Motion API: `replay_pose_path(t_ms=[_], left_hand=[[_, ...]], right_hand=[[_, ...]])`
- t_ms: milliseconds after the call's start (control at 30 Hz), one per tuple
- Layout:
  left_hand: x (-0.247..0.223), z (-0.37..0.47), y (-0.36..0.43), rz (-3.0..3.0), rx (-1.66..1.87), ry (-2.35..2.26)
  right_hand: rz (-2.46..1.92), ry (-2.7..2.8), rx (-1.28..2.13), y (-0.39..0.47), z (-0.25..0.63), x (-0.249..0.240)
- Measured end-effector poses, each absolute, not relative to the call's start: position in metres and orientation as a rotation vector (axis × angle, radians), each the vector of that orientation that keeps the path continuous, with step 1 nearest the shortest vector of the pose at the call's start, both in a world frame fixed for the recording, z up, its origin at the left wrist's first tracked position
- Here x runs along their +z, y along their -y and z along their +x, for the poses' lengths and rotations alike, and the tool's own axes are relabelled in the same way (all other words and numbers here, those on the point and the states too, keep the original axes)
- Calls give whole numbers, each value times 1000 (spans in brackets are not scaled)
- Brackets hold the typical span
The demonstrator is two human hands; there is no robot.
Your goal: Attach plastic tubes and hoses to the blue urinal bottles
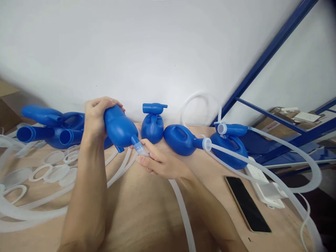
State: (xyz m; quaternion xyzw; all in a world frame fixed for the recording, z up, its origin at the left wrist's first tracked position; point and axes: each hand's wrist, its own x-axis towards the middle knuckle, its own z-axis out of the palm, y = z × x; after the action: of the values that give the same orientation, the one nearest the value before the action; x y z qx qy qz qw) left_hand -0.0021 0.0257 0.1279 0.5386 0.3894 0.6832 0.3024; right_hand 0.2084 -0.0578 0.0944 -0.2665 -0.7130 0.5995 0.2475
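My left hand (98, 110) is wrapped round the wide end of a rounded blue plastic urinal head (120, 127), holding it over the table with its narrow spout tilted down to the right. My right hand (164, 161) pinches a translucent connector (139, 148) that sits on the tip of this spout. From beneath my right hand, a whitish flexible tube (181, 206) runs down toward the lower edge of the view. Whether this tube joins the connector is hidden by my fingers.
Blue urinal bottles (152, 129) stand along the wall, some with tubes. Blue plastic heads (39, 134) lie at left, beside translucent lids and rings (56, 173). A phone (248, 203) and a white power strip (262, 185) are at right, near a blue metal rack (273, 119).
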Motion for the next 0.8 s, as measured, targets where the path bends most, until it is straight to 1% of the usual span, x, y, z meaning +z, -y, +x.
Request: replay_pose_path(t_ms=[133,267,333,433,533,633,800], left_hand=[[139,-3,-8,1536,1974,-1024],[149,5,13,1667,2142,-1088],[153,12,22,1747,2140,-1080],[154,23,29,1917,2031,-1024],[153,31,28,2042,1987,-1035],[150,37,26,2011,2075,-1058],[150,47,26,1793,2146,-890]], right_hand=[[-727,1732,1746,56,207,95],[-715,1618,1771,46,209,93],[-705,1584,1767,41,210,93],[-686,1526,1763,37,212,92],[-723,1363,1844,39,214,94],[-789,1266,1924,43,218,97],[-764,1366,1863,48,220,98]])
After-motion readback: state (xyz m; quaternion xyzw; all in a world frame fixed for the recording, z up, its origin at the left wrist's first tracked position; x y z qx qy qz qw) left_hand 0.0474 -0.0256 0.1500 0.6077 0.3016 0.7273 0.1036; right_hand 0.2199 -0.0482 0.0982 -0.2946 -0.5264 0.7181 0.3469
